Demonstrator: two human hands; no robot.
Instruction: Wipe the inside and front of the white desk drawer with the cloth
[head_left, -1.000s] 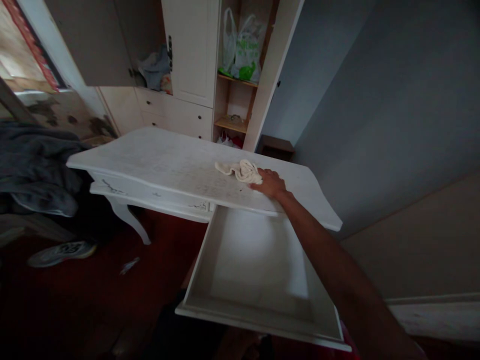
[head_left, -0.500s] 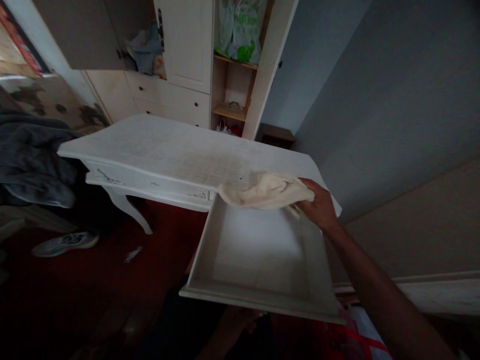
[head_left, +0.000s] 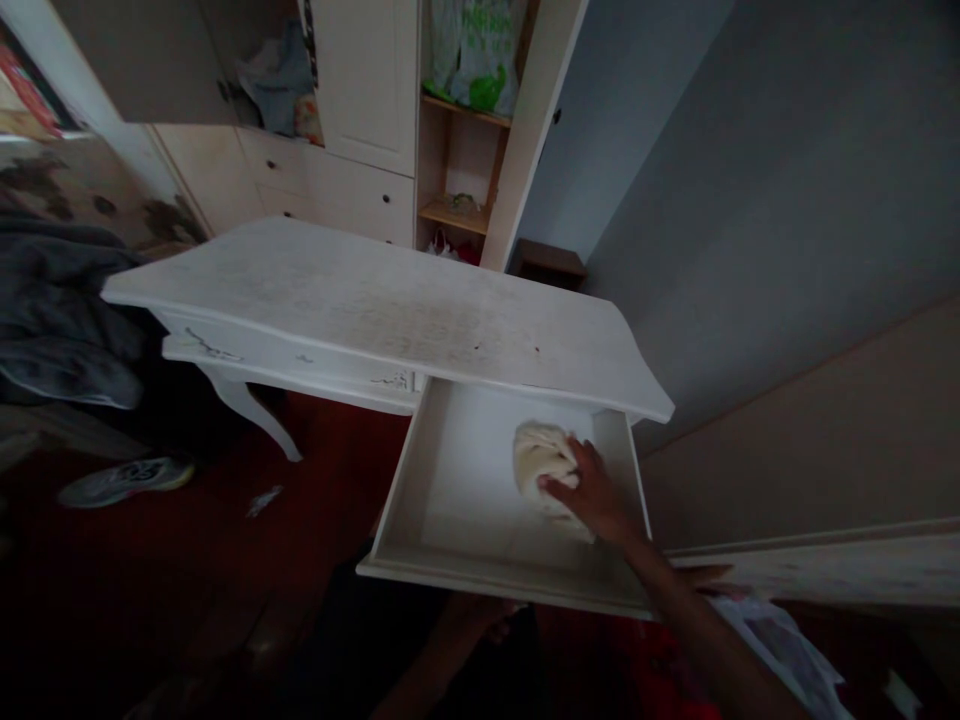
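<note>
A white desk [head_left: 337, 300] has its right-hand drawer [head_left: 465, 575] pulled open towards me. Inside the drawer my right hand [head_left: 592, 495] presses a bunched cream cloth [head_left: 541, 455] against the drawer floor, fingers curled on it. My left hand [head_left: 480, 620] is in shadow under the drawer's front edge, touching its underside; its fingers are hard to make out.
A cream wardrobe [head_left: 360, 110] with open shelves and plastic bags [head_left: 469, 50] stands behind the desk. Dark clothes [head_left: 52, 310] are piled at the left, a shoe [head_left: 124, 478] lies on the red floor. A grey wall [head_left: 750, 200] runs along the right.
My right hand lifted the cloth off the desk top, carried it over the front edge and brought it down into the open drawer.
</note>
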